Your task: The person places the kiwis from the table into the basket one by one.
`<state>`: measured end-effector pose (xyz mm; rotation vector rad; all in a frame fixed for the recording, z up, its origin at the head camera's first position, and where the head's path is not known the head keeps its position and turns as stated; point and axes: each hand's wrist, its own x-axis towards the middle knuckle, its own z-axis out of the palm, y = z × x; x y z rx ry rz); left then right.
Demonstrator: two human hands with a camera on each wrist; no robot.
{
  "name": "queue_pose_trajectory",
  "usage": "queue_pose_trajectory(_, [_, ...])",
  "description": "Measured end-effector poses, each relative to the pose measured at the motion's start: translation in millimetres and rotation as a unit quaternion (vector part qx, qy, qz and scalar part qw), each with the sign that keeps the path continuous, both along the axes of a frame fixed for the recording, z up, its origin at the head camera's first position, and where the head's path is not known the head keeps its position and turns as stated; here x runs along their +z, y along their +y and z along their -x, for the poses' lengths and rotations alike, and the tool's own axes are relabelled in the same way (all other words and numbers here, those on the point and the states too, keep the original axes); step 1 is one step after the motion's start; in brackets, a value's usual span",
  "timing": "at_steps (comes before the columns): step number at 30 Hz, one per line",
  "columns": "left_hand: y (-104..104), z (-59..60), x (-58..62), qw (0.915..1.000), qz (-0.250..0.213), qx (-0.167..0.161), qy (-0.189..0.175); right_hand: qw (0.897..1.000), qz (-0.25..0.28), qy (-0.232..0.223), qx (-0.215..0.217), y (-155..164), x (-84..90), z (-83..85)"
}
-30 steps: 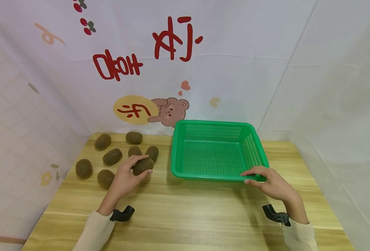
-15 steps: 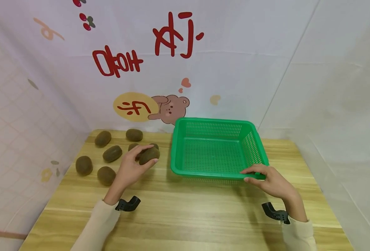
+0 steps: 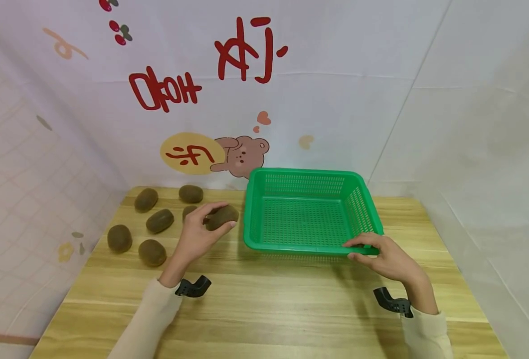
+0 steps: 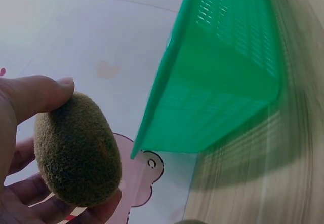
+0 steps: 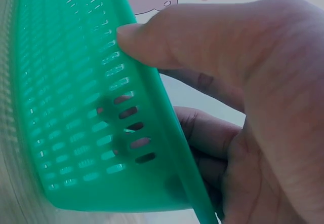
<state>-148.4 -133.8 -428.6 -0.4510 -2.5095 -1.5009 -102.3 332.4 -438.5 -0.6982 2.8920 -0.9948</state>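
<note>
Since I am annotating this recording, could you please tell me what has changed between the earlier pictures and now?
The left hand has moved rightward and slightly forward, carrying the fuzzy brown oval kiwi closer to the green perforated plastic basket. Nothing was newly grasped or released. The right hand still holds the basket's near rim, and the other visible kiwis lie where they were on the light wooden table.

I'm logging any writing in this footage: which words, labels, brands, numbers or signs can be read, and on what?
Backdrop, top: large red characters, too stylised to read confidently.
Backdrop, lower left of those: smaller red lettering, likewise unreadable.
Yellow oval beside the printed bear: red strokes, perhaps "乐", uncertain.
Green basket and held kiwifruit: no lettering visible.
</note>
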Motion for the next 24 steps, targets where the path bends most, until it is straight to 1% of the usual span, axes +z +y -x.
queue_pose_trajectory(4, [5,1.5,2.7,1.0000,-0.001,-0.007,0.001,1.000,0.001,-0.008,-0.002,0,0.3,0.2])
queue_pose_trajectory(7, [11,2.9,5.3,0.9999,-0.004,-0.014,0.009,1.000,-0.004,-0.014,-0.004,1,-0.1,0.6])
queue_pose_trajectory(13, [25,8.3,9.7,0.9989,-0.022,-0.038,0.019,1.000,-0.011,-0.016,-0.010,4,0.4,1.8])
queue_pose_trajectory(18, [35,12.3,10.5,0.9981,-0.018,-0.053,0.026,1.000,-0.002,-0.027,-0.010,4,0.3,1.8])
queue_pose_trajectory(24, [49,14.9,12.6,0.9968,-0.017,-0.069,0.035,1.000,0.001,-0.012,0.001,3,-2.4,3.1])
